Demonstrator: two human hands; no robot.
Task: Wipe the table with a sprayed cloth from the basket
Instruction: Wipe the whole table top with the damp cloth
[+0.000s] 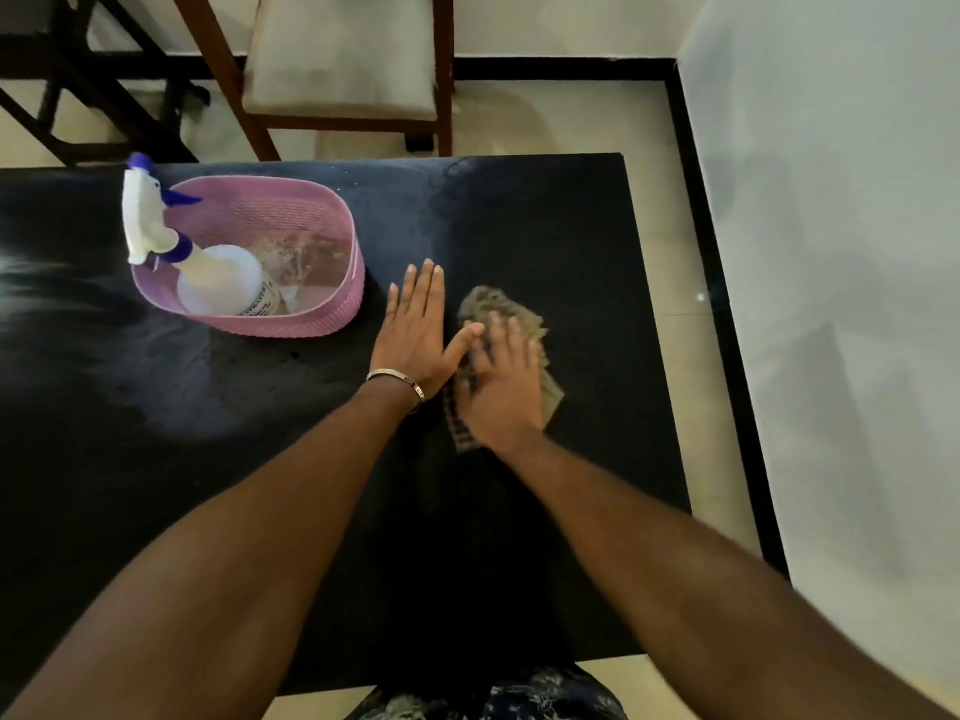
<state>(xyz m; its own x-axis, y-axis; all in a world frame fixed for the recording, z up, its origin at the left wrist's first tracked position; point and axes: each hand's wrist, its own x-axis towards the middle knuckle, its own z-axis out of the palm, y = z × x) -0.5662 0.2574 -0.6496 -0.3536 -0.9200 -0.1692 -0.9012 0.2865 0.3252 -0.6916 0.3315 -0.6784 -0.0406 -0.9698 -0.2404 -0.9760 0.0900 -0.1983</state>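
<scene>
Note that your right hand (501, 392) is motion-blurred and covers the middle of the cloth (498, 304). The small print on the spray bottle (223, 278) cannot be read. The table (545, 226) is cut off at the frame's left edge.

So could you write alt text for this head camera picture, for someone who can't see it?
A person's right hand presses a cloth on a black table, the left hand flat beside it. A spray bottle sits in a pink basket to the left.

Rumpled tan cloth (496, 306) on black table (550, 220), right of ctr. Pink basket (311, 324) to its left, spray bottle (221, 280) leaning inside.
</scene>
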